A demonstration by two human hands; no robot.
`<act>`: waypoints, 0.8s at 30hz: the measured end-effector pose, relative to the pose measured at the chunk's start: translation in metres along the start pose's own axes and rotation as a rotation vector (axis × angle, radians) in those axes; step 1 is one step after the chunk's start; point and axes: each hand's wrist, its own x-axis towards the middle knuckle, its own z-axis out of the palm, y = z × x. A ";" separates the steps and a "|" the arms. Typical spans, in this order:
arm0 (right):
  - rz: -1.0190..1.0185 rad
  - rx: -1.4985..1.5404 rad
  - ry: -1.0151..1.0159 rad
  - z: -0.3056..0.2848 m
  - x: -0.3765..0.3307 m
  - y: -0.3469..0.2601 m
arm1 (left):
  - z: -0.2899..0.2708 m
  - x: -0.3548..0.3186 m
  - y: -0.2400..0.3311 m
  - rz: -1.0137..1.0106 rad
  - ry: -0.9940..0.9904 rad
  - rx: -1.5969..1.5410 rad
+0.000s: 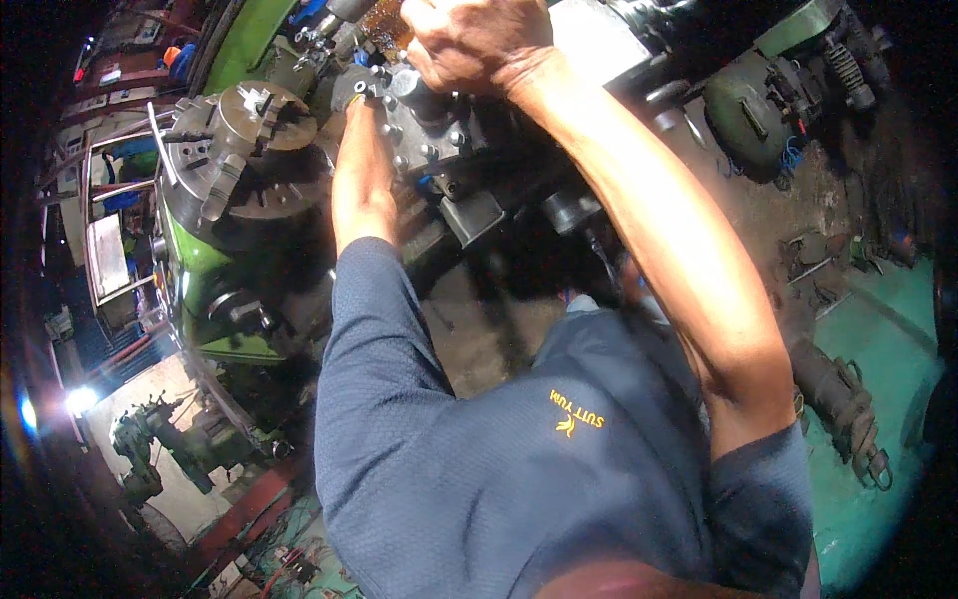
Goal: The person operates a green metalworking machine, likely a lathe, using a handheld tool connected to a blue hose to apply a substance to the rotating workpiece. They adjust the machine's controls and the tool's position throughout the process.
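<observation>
right hand [474,45] clenched near far edge of tool post [412,140], contents unclear | left hand [357,103] mostly obscured, grip untellable | likely adjusting; next needs steadiness

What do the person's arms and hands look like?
The left sleeve and right sleeve are dark blue-grey, leaving the forearms bare. The right hand is ungloved; the left hand is hidden. The shirt bears a yellow emblem.

Just below the right hand's [477,42] curled fingers, a bolted metal block [442,138] stands in the way. Well left of them, a large chuck [225,125] bars passage; bodyward, a gap opens above the floor [474,334].
</observation>
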 end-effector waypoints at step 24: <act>0.020 -0.011 0.015 0.001 -0.002 0.000 | -0.003 0.021 -0.011 -0.034 0.045 0.025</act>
